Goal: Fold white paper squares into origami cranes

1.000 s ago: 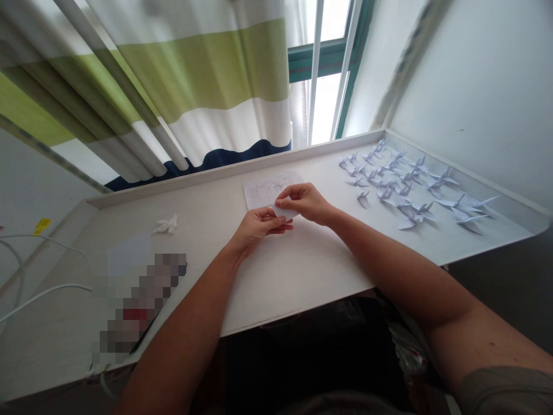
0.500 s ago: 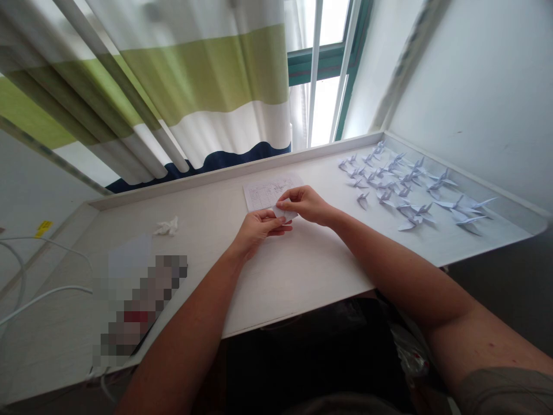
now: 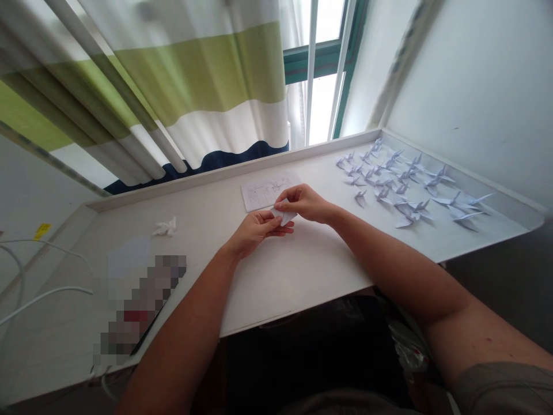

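Observation:
Between my two hands is a small folded piece of white paper (image 3: 286, 217), held just above the table. My left hand (image 3: 258, 228) grips its lower left side, thumb on top and the other fingers beneath. From the upper right, my right hand (image 3: 305, 203) pinches the paper's top edge between thumb and fingertips. Right behind the hands lies a printed paper pad (image 3: 261, 195) with a table and writing on it. To the right, several folded white paper cranes (image 3: 382, 193) stand in loose rows.
The white table (image 3: 190, 276) has a raised rim at the back. On its left are a crumpled tissue (image 3: 165, 226), a pale sheet (image 3: 129, 253), a blurred-out object (image 3: 142, 308) and white cables (image 3: 47, 294). A striped curtain (image 3: 203, 75) hangs behind.
My fingers shift slightly on the folded paper, and more of its white face shows between them. The view has moved a little; the cranes stay where they were.

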A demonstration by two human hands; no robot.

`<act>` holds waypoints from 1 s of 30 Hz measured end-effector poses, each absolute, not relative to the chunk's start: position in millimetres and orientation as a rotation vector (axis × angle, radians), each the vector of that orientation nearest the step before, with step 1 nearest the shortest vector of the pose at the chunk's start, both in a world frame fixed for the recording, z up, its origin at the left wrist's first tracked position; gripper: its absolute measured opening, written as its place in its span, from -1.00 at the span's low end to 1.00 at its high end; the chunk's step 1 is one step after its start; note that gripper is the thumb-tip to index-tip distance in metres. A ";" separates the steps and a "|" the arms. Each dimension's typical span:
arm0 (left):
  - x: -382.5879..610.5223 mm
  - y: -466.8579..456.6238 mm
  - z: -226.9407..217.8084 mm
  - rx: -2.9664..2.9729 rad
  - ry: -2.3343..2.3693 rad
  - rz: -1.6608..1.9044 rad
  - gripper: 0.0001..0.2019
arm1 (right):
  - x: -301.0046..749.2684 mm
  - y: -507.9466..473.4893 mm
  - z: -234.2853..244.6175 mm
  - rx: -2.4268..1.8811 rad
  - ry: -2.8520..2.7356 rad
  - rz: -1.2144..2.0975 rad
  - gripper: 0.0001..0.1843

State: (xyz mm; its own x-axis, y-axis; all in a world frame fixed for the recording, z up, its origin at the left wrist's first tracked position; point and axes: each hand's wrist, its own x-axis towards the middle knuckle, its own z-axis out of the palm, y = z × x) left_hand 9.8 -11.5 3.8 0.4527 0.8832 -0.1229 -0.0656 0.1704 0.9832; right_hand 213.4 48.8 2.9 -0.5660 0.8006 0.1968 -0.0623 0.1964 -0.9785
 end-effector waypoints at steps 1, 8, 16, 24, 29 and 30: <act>10.0 -11.3 3.0 1.208 0.865 0.817 -0.55 | 213.4 49.1 2.6 -0.706 -1.731 1.446 -0.67; 16.8 -9.6 -6.4 1.276 0.937 0.953 -0.53 | 210.0 49.9 0.3 -0.714 -1.695 1.354 -0.67; 15.1 -9.2 -4.3 1.330 0.898 0.940 -0.58 | 209.8 49.1 0.8 -0.726 -1.718 1.335 -0.64; 9.0 -7.7 -2.8 1.346 0.872 0.896 -0.71 | 211.7 49.9 1.1 -0.715 -1.769 1.313 -0.63; 9.5 -7.6 -0.4 1.365 0.914 0.888 -0.78 | 212.8 51.2 -1.0 -0.712 -1.819 1.312 -0.60; 9.9 -7.8 -0.4 1.360 0.929 0.886 -0.79 | 212.3 51.5 -1.6 -0.714 -1.829 1.301 -0.59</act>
